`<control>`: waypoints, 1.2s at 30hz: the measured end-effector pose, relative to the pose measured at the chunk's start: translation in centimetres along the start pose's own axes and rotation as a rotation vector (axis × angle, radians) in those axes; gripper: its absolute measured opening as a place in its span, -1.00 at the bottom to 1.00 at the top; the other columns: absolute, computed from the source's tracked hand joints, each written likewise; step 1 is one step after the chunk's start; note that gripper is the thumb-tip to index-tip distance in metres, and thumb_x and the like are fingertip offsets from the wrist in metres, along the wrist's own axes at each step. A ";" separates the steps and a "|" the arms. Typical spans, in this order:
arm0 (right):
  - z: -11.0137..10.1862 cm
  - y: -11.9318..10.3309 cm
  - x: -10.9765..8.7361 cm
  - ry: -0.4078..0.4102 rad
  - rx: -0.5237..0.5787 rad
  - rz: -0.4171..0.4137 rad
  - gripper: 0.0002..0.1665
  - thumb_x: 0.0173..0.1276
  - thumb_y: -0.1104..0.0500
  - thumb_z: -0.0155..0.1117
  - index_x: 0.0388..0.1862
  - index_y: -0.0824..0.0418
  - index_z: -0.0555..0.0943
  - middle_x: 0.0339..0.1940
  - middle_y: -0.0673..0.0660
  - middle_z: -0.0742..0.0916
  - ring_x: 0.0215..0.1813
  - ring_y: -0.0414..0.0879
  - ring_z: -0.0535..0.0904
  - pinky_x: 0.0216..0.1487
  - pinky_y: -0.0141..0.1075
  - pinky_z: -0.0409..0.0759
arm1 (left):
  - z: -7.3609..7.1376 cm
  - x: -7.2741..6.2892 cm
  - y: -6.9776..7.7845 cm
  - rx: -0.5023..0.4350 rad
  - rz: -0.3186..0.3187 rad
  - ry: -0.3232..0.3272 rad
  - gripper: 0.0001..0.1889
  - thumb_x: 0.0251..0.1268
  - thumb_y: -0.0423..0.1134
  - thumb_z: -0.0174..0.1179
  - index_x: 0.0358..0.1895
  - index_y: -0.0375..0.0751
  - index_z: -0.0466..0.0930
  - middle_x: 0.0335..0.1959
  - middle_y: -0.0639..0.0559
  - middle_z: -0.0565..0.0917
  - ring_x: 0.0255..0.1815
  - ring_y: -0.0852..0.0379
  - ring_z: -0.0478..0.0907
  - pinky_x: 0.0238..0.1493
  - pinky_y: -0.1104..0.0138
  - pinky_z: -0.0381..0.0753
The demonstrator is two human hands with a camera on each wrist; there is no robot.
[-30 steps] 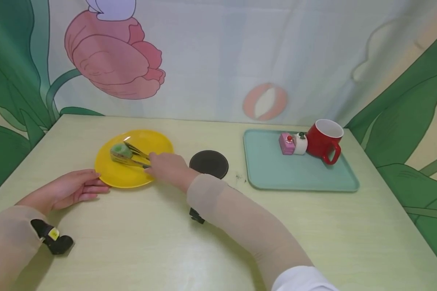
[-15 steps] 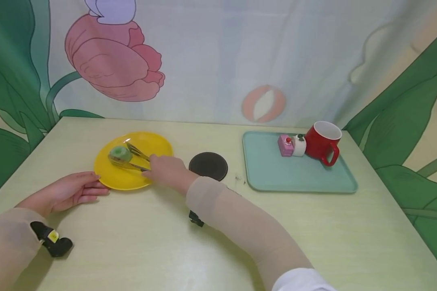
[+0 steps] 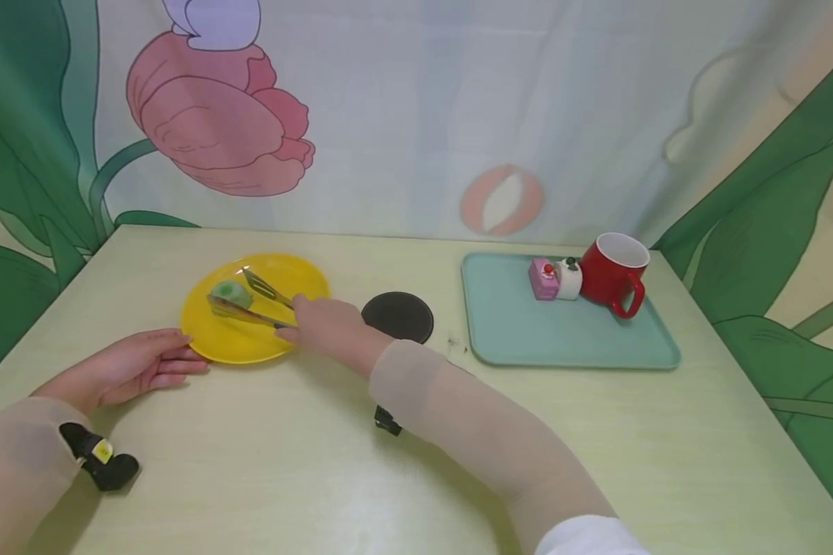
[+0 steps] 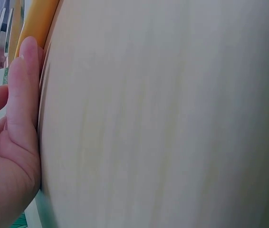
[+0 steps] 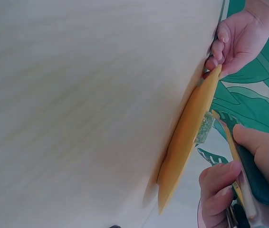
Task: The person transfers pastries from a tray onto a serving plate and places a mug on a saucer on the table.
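A round yellow plate [image 3: 293, 271] lies at the left of the table with a small green cake [image 3: 231, 293] on it. My right hand [image 3: 333, 327] grips metal tongs [image 3: 250, 314] with slotted ends. Their arms are spread, one overlapping the cake's near side in the head view, the other apart from it on the far side. In the right wrist view the tong ends are just off the green cake [image 5: 205, 127]. My left hand [image 3: 146, 362] pinches the plate's left rim, thumb above and fingers below, as the right wrist view shows.
A black round disc [image 3: 398, 316] lies right of the plate. Farther right, a pale green tray [image 3: 562, 339] holds a pink cake [image 3: 544, 280], a white cake [image 3: 568, 279] and a red mug [image 3: 607, 270]. A printed curtain [image 3: 389, 116] hangs behind the table.
The tongs have spread wider and drawn slightly right, their far arm now away from the green cake. The cake stays on the plate. My left hand keeps its place at the rim.
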State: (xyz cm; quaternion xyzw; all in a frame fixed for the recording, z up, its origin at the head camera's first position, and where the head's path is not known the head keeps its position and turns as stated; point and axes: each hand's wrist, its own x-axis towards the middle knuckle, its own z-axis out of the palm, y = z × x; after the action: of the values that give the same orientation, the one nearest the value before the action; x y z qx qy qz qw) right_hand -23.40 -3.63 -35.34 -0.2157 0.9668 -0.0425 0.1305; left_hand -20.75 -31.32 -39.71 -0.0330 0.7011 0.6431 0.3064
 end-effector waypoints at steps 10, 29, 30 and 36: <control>-0.2 1.3 -2.1 0.009 0.050 -0.020 -0.44 0.33 -0.31 -0.01 0.07 0.06 0.35 -0.49 -0.02 0.57 -0.53 -0.13 0.47 -0.62 -0.36 0.39 | 0.0 0.2 -0.2 -0.004 0.011 -0.005 -0.43 0.51 -0.09 -0.21 0.37 -0.40 -0.07 -0.13 0.04 0.67 -0.06 0.12 0.62 0.00 0.26 0.56; -0.6 2.6 -3.7 0.002 0.062 -0.008 -0.38 0.34 -0.31 -0.01 0.13 0.10 0.33 -0.52 0.00 0.56 -0.57 -0.14 0.44 -0.65 -0.37 0.36 | 0.1 -0.1 0.3 -0.009 -0.008 0.010 -0.44 0.52 -0.11 -0.23 0.37 -0.41 -0.08 -0.15 0.03 0.67 -0.08 0.12 0.63 -0.02 0.26 0.56; -0.6 2.6 -3.8 0.001 0.063 -0.007 -0.39 0.34 -0.30 -0.01 0.13 0.09 0.33 -0.53 0.00 0.56 -0.58 -0.14 0.43 -0.65 -0.37 0.36 | 0.1 -0.1 0.3 -0.013 -0.011 0.010 -0.44 0.52 -0.11 -0.23 0.37 -0.40 -0.09 -0.15 0.03 0.67 -0.08 0.12 0.63 -0.02 0.26 0.56; -0.5 3.0 -4.0 -0.003 0.063 0.002 -0.37 0.33 -0.31 -0.01 0.16 0.10 0.33 -0.56 0.00 0.55 -0.61 -0.14 0.42 -0.67 -0.37 0.34 | 0.1 -0.1 0.3 -0.023 -0.015 0.007 -0.44 0.52 -0.11 -0.24 0.39 -0.39 -0.10 -0.15 0.03 0.67 -0.08 0.11 0.63 -0.03 0.26 0.57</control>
State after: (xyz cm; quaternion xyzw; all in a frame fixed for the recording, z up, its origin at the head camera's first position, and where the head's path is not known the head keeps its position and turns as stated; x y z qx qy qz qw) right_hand -21.26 0.77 -34.38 -0.2107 0.9649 -0.0726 0.1388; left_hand -20.70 -31.21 -39.40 -0.0438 0.6943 0.6488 0.3084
